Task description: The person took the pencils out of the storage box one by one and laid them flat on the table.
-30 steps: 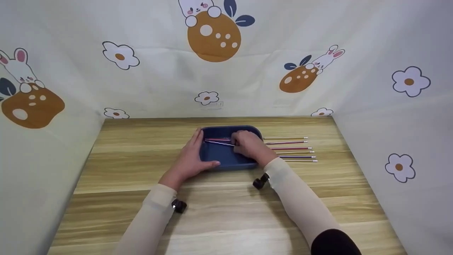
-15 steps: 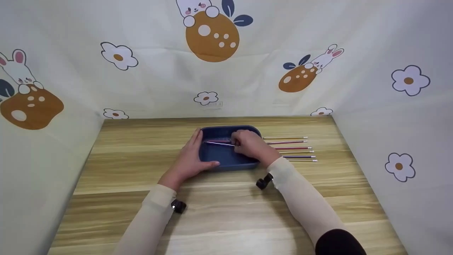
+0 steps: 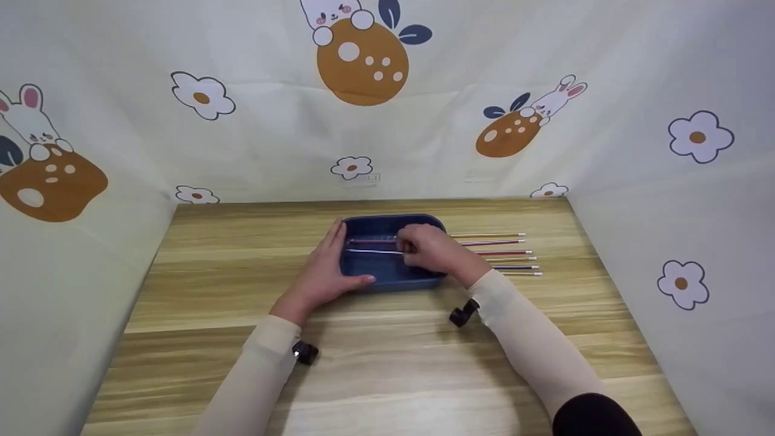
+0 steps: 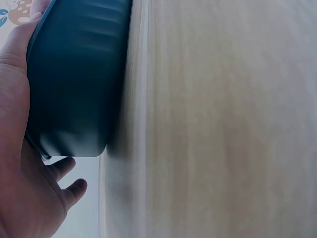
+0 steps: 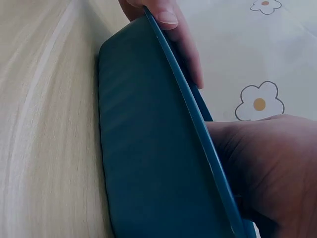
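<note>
A dark blue rectangular box (image 3: 378, 266) stands on the wooden table, with my left hand (image 3: 327, 269) gripping its left end. The left thumb lies over the near rim, also seen on the rim in the right wrist view, while the other fingers spread along the left side. My right hand (image 3: 433, 247) reaches inside the box and pinches a pale, shiny pencil (image 3: 375, 251) that points left. Behind it, a reddish pencil (image 3: 369, 241) lies along the box floor. In the right wrist view, the box wall (image 5: 143, 134) hides the right fingertips.
Several pencils (image 3: 508, 252) with white eraser ends lie in a row on the table (image 3: 387, 363), right of the box; the right hand and the box overlap their left ends. A printed cloth (image 3: 266, 133) walls in the table at the back and sides.
The pinched pencil has swung from slanted to nearly level, shifting toward the near side of the box. My right wrist and forearm have moved slightly right. The left hand holds its place.
</note>
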{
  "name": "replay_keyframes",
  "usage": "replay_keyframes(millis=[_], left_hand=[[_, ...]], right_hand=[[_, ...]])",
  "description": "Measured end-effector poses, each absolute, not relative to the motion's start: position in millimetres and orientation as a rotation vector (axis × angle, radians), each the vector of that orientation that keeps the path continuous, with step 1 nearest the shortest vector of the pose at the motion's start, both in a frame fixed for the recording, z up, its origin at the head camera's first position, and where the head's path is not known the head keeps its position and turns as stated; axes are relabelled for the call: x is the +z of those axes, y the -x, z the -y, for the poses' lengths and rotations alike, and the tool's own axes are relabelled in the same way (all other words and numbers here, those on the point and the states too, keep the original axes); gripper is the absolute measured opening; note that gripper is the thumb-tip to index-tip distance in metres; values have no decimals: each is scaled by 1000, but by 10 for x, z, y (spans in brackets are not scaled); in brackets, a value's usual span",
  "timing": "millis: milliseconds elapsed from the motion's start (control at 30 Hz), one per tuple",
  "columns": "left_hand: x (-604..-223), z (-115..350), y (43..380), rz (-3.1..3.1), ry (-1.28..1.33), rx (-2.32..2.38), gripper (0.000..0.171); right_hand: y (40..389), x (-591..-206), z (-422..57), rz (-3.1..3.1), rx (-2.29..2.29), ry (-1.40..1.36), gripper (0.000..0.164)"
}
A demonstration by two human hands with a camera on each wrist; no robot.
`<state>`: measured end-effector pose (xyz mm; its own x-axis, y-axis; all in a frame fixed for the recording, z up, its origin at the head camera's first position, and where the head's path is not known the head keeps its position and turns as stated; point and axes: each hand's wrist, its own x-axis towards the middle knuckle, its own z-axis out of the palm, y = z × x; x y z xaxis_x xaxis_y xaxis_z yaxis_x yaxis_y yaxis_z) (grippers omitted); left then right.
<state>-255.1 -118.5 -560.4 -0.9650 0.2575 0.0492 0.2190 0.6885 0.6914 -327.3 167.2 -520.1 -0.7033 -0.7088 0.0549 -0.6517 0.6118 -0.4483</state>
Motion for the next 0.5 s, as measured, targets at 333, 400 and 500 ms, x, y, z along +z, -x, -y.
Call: replay_keyframes(millis=[333,400,500], left_hand=[[-5609,1191,2558,-2845,-405,1175,140],[-5611,1189,2563,-2848,-407,1180,140],[-5615,1184,2569,-2854,-407,1174,139]], right_hand=[[3184,-5121,-1754,-2713,-681,1259,14],[3163,-5095,-1777,-2704,-682,1277,13],[3131,-5059,-1824,-2687,-700,1276,14]])
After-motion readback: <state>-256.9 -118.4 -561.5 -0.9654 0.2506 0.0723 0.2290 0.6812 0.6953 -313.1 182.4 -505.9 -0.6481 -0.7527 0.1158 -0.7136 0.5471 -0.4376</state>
